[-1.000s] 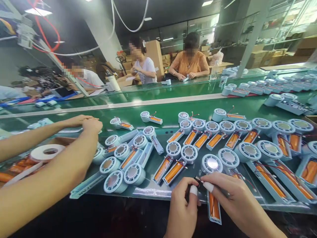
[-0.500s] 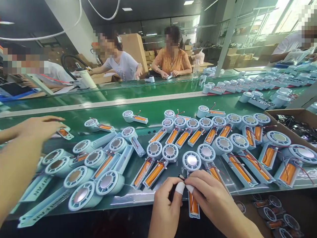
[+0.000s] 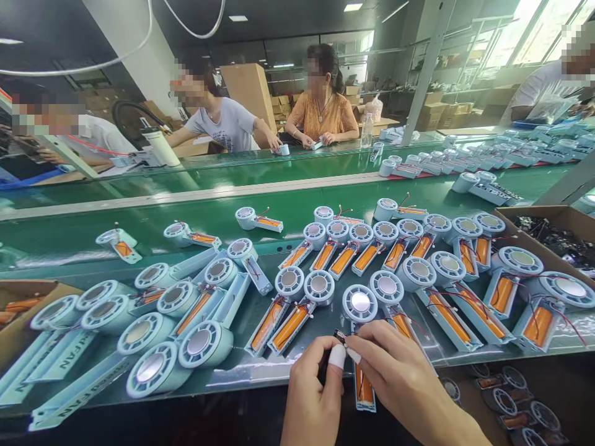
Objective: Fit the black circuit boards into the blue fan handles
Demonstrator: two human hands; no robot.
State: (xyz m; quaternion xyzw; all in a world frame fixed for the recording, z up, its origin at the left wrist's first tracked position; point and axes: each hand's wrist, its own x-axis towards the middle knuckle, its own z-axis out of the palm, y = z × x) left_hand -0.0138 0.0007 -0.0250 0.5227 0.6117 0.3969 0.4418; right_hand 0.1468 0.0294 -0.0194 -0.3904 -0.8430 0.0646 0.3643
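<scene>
Near the front edge of the green bench, my left hand (image 3: 316,387) pinches a small dark part (image 3: 341,336), its thumb wearing a white cover. Close against it, my right hand (image 3: 395,365) has thumb and fingertips pressed together at the same part. Under both hands lies a light blue fan unit (image 3: 360,301), its round head pointing away and its orange battery (image 3: 364,387) showing below my fingers. What my right fingertips grip is too small to make out. Similar fan units (image 3: 290,322) with orange batteries lie on both sides.
Cartons stand at the right (image 3: 576,217) with black parts and at the left (image 3: 41,291) with orange pieces. More fan units (image 3: 259,218) lie on the green belt (image 3: 209,214). Across it sit several people (image 3: 325,118). A lower carton at bottom right holds fan units.
Another person's arm at the left has left the view, uncovering the left carton and a fan unit. Units on the belt have shifted slightly right. My hands stay nearly in place.
</scene>
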